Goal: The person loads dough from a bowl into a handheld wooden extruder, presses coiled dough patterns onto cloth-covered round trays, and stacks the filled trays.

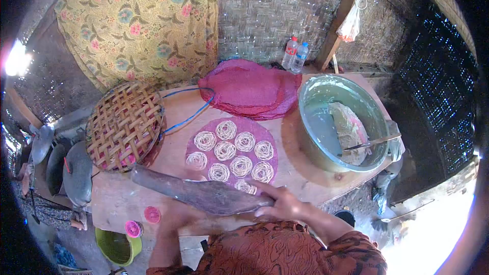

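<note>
A long, dark wooden press (204, 193) with a narrow handle at its left end lies across the view, over the near part of the table. My right hand (285, 202) grips its right end, with the index finger stretched along the far edge. Under its middle is my left hand (184, 215), blurred and mostly covered by the wood; it seems to hold the press from below. Just beyond, several pale noodle nests (225, 150) lie on a round pink mesh sheet (275, 145). The nearest nest (245, 187) is partly hidden by the press and my right hand.
A green basin (308, 142) at right holds dough (348, 127) and a long-handled tool (379, 141). Stacked pink mesh sheets (249, 86), a woven bamboo tray (125, 127) and two bottles (295, 56) stand farther back. Pink discs (152, 215) lie near the front edge, above a green bucket (119, 247).
</note>
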Action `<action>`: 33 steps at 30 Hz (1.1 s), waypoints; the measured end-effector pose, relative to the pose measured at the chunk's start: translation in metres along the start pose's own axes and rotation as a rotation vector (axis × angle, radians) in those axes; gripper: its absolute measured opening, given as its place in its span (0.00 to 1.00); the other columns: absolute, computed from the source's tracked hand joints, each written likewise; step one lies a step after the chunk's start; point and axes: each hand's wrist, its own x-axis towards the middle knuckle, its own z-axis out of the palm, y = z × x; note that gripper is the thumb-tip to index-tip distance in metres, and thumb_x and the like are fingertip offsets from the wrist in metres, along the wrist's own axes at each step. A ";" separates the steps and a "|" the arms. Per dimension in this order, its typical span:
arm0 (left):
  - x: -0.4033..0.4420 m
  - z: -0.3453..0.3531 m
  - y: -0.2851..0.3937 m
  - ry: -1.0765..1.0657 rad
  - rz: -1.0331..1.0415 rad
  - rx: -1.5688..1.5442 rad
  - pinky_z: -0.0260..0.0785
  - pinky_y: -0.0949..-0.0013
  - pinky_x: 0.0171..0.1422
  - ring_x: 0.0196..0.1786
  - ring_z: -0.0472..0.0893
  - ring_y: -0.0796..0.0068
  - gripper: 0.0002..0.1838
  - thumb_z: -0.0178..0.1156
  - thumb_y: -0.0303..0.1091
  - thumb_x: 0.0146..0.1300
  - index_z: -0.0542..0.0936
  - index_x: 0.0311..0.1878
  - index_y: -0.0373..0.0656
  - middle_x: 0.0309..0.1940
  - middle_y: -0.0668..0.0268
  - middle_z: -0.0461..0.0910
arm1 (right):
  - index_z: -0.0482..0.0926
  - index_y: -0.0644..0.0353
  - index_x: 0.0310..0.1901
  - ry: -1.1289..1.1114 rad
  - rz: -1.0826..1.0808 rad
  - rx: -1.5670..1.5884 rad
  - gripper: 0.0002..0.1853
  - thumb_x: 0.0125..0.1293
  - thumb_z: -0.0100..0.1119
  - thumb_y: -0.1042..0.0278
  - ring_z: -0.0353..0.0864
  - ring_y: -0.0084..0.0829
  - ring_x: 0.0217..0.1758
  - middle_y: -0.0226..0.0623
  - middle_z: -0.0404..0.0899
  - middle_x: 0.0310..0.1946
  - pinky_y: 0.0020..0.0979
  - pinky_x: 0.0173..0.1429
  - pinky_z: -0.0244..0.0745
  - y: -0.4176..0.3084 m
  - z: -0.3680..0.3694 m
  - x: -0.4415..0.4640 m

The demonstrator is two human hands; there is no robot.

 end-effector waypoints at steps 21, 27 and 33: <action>-0.062 0.050 -0.096 -0.989 -0.822 0.155 0.72 0.70 0.43 0.43 0.78 0.76 0.20 0.55 0.44 0.62 0.73 0.51 0.40 0.43 0.61 0.78 | 0.63 0.57 0.61 -0.356 -0.837 -0.654 0.24 0.65 0.52 0.62 0.79 0.43 0.37 0.42 0.73 0.46 0.42 0.39 0.74 -0.173 0.000 -0.059; -0.053 0.054 -0.080 -0.934 -0.762 0.125 0.72 0.70 0.46 0.47 0.78 0.77 0.22 0.61 0.40 0.60 0.73 0.55 0.40 0.47 0.61 0.78 | 0.63 0.58 0.53 0.464 -0.662 -0.251 0.19 0.62 0.55 0.74 0.77 0.39 0.23 0.36 0.76 0.23 0.36 0.27 0.73 -0.170 -0.060 -0.066; -0.042 0.079 -0.046 -0.968 -0.291 0.255 0.70 0.68 0.56 0.49 0.78 0.76 0.18 0.61 0.32 0.60 0.74 0.54 0.40 0.48 0.63 0.78 | 0.63 0.55 0.56 1.225 -0.794 0.312 0.13 0.72 0.43 0.65 0.58 0.17 0.11 0.28 0.61 0.18 0.21 0.12 0.55 -0.157 -0.172 -0.139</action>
